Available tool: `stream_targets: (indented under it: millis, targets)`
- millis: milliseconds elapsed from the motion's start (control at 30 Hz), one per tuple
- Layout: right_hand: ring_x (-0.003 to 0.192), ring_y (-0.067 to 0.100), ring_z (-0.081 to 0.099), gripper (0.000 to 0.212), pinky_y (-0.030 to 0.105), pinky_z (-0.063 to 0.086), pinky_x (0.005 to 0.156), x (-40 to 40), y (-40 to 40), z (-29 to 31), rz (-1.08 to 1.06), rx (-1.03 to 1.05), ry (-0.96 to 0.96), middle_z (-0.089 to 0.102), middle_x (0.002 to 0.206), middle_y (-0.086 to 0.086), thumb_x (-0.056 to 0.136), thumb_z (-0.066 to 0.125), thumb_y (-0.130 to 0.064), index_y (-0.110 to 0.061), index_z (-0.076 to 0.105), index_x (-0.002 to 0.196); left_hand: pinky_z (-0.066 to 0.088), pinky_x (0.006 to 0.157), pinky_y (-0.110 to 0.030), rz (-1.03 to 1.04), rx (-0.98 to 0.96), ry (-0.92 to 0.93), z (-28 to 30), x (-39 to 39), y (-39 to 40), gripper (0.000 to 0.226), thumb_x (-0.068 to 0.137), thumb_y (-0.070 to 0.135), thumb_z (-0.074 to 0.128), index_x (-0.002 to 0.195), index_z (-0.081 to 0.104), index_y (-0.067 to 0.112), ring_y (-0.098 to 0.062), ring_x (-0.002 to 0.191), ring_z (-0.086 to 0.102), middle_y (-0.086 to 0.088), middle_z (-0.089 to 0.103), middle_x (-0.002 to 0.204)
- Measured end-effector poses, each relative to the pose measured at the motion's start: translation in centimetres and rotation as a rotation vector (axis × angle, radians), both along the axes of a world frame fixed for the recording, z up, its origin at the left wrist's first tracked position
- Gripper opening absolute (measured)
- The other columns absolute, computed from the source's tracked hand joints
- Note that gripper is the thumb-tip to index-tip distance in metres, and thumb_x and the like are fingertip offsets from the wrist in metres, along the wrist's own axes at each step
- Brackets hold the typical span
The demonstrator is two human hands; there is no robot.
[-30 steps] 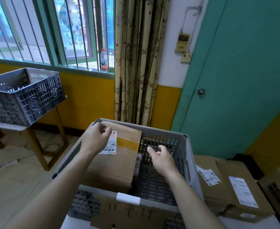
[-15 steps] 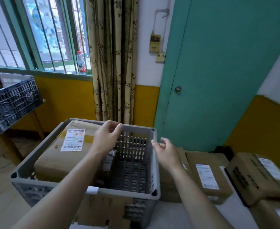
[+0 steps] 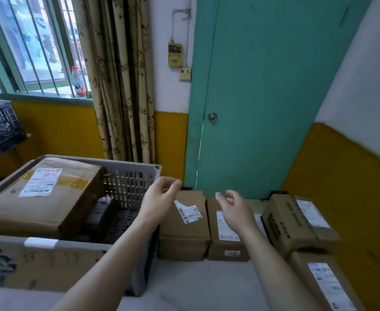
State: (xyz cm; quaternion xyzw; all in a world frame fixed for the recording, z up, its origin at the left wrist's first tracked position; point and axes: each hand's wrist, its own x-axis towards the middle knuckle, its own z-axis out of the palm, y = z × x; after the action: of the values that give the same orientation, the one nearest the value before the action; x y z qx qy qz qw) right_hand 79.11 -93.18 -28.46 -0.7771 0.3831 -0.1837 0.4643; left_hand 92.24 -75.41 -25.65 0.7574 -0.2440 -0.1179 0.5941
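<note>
Head view: left hand (image 3: pixel 159 199) and right hand (image 3: pixel 236 209) both empty, fingers loosely curled, hovering mid-frame. Below and between: labelled cardboard parcel (image 3: pixel 184 230), just right of grey crate (image 3: pixel 137 169) in frame, long axis running away from camera. Left hand nearer; right hand over neighbouring parcel (image 3: pixel 218 245). Likely calls for a two-handed grab by the long sides.

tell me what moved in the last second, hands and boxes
Both hands left the grey crate and swung right. The left hand came off the large box in it; it now hovers at the nearest outside box, the right hand over the next box, both holding nothing. Crate and boxes stayed put.
</note>
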Motion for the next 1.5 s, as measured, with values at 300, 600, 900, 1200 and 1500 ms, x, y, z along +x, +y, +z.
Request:
stream_targets:
  millis: [300,600,900,1200,1500]
  targets:
    - [0.127,0.023,0.059,0.057,0.033,0.042,0.095,-5.9,-5.5,-3.5,-0.134,-0.022,0.116,0.061,0.143,0.005,0.102,0.056,-0.048,-0.015,0.049,0.148,0.051,0.102,-0.037,-0.136,0.144,0.172,-5.9,-5.8,-7.5,0.025,0.106,0.029,0.054,0.125,0.065,0.018,-0.016,0.115,0.062,0.003,0.068,0.120]
    - [0.130,0.020,0.059,0.055,0.036,0.045,0.102,-6.3,-7.6,-6.3,-0.190,-0.057,0.233,0.059,0.147,0.001,0.103,0.056,-0.046,-0.019,0.048,0.150,0.048,0.105,-0.039,-0.242,0.240,0.365,-10.0,-4.8,-12.1,0.034,0.108,0.031,0.049,0.137,0.057,0.016,-0.020,0.120,0.060,-0.002,0.064,0.129]
    - [0.143,0.023,0.046,0.065,0.040,0.041,0.112,-5.5,-11.4,-10.0,-0.120,0.012,0.336,0.044,0.160,0.002,0.102,0.058,-0.044,-0.023,0.034,0.158,0.042,0.115,-0.047,-0.364,0.395,0.412,-13.8,-5.2,-16.6,0.057,0.106,0.046,0.048,0.155,0.040,0.019,-0.027,0.136,0.053,-0.006,0.052,0.152]
    - [0.138,0.025,0.052,0.076,0.039,0.050,0.106,-4.3,-14.8,-13.4,0.013,0.153,0.412,0.043,0.160,0.005,0.102,0.060,-0.039,-0.020,0.019,0.163,0.045,0.112,-0.049,-0.215,0.499,0.366,-16.5,-5.7,-19.7,0.045,0.109,0.032,0.045,0.148,0.042,0.009,-0.031,0.134,0.053,-0.013,0.049,0.149]
    - [0.135,0.025,0.055,0.070,0.042,0.048,0.109,-4.7,-14.9,-15.7,0.151,0.326,0.422,0.053,0.153,0.002,0.101,0.060,-0.046,-0.020,0.029,0.158,0.036,0.118,-0.047,-0.062,0.790,0.316,-18.1,-6.7,-21.4,0.060,0.105,0.018,0.037,0.160,0.016,0.007,-0.042,0.144,0.038,-0.023,0.031,0.159]
